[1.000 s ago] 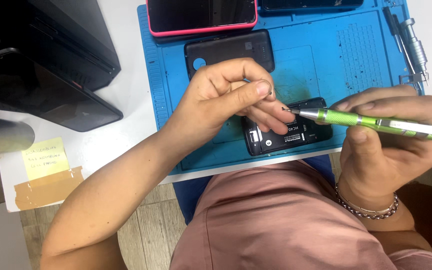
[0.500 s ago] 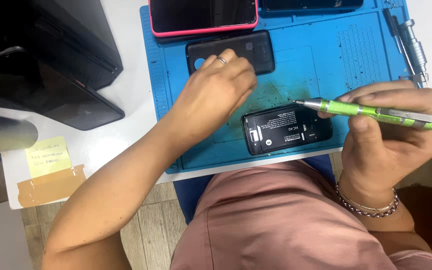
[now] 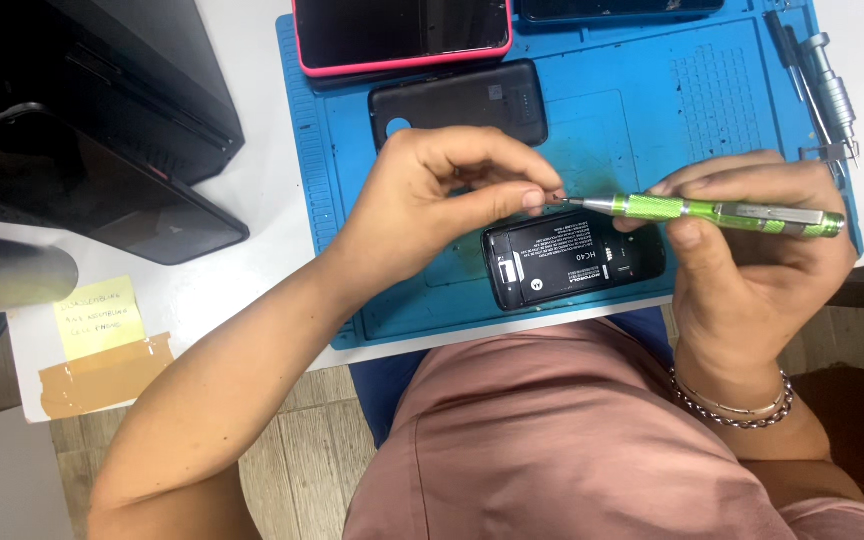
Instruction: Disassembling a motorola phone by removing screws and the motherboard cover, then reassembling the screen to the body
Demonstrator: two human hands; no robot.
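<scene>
My right hand (image 3: 752,260) grips a green screwdriver (image 3: 712,210) and holds it level, with the tip pointing left. My left hand (image 3: 442,195) has its thumb and forefinger pinched together right at that tip. Anything between them is too small to see. Just below both hands an opened black phone (image 3: 577,258) lies on the blue work mat (image 3: 652,100), its battery with a white label showing. The phone's black back cover (image 3: 457,100) lies on the mat beyond my left hand.
A phone in a pink case (image 3: 402,30) and another dark phone (image 3: 617,8) lie at the mat's far edge. Metal tools (image 3: 832,90) sit at its right edge. A black device (image 3: 102,190), a yellow sticky note (image 3: 100,315) and brown tape (image 3: 107,375) are on the left.
My left hand went from the screwdriver tip to the mat near the back cover, then came back to the tip. The screwdriver has lifted slightly off the phone.
</scene>
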